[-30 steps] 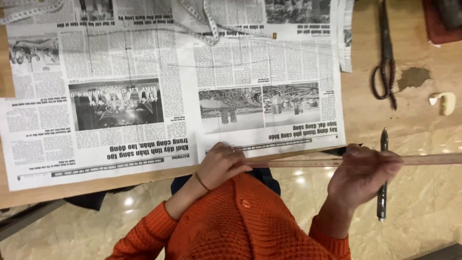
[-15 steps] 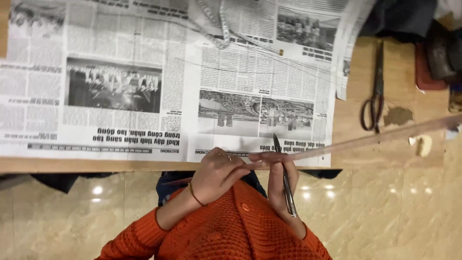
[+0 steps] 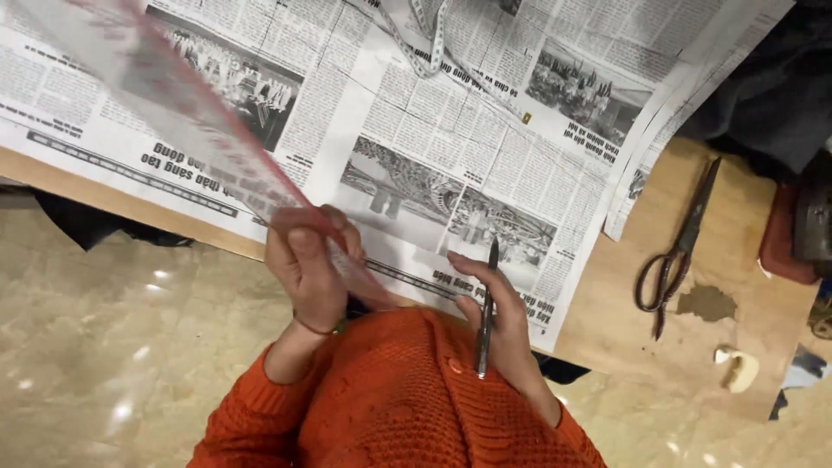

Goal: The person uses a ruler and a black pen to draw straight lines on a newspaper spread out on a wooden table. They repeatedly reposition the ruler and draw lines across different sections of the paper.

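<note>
A: The fingers (image 3: 334,227) of the left hand (image 3: 305,269) are recorded as curled shut around the near end of a long flat ruler (image 3: 186,108). Which way does it lie?

B: Up and to the left from that grip. Its long axis is laid on a diagonal over the open newspaper (image 3: 451,139), and the far end is blurred, so the markings cannot be read off.

A: Is it flat on the paper?

B: That cannot be told; the blur suggests it is lifted above the sheet, but contact is not resolved.

A: And further right?

B: The right hand (image 3: 498,316) is noted just beside the left, at the near edge of the bench (image 3: 693,347). A dark pen (image 3: 486,305) is pinched between its fingers, shaft nearly upright in the view, tip toward the newspaper. The hand is closed on the pen only; the ruler is not touched by it.

A: So the ruler is held by the left hand alone, and its length runs away from both hands toward the upper left.

B: Entered as such. Right of the sheet, on bare wood, dark scissors (image 3: 672,251) are logged, well apart from both hands, with a small pale lump (image 3: 737,368) near the bench edge. A measuring tape (image 3: 425,39) is looped over the top of the newspaper. Orange knitted sleeves are seen at the bottom.
</note>
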